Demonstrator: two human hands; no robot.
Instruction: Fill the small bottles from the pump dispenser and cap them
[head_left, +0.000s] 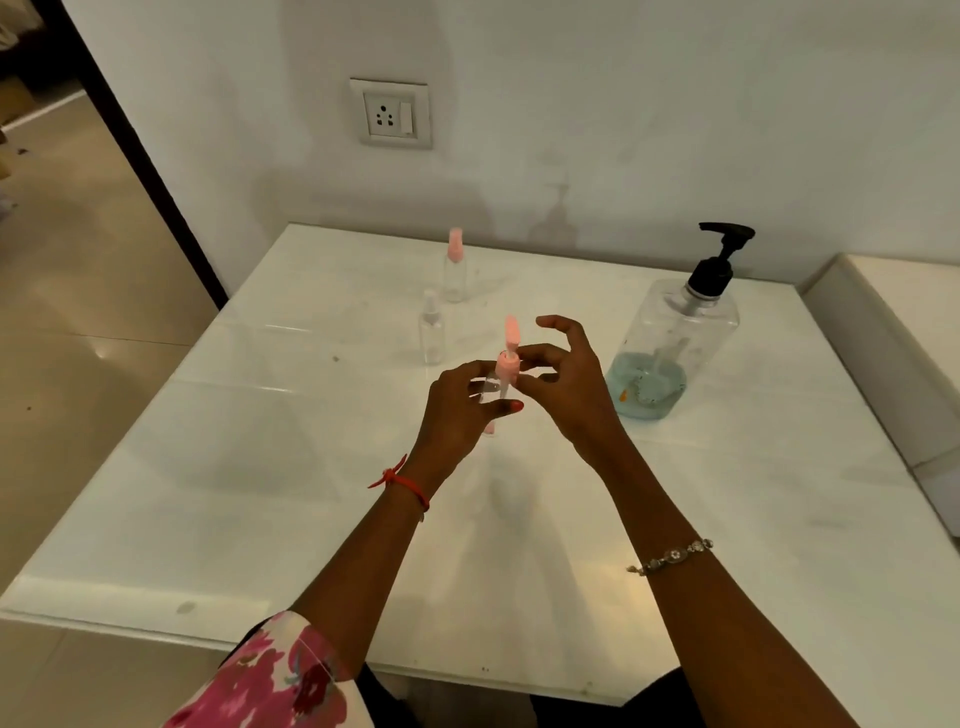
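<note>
So the small spray bottle (489, 388) is held up above the table (260, 493), right around the middle of the frame. The left hand (457, 410) is wrapped around its clear body, and the right hand (566, 384) is pinching the pink spray cap (506, 366) at the neck, with the other fingers curled loosely above. It's too blurry to tell if the cap is fully seated. Right of centre stands the pump dispenser (675, 338), with a black pump and a bit of bluish liquid at the bottom. Further back, above the hands, are a pink-capped bottle (455, 267) and a clear-capped bottle (431, 330), both upright. There's a wall socket (390, 113) at upper centre.
</note>
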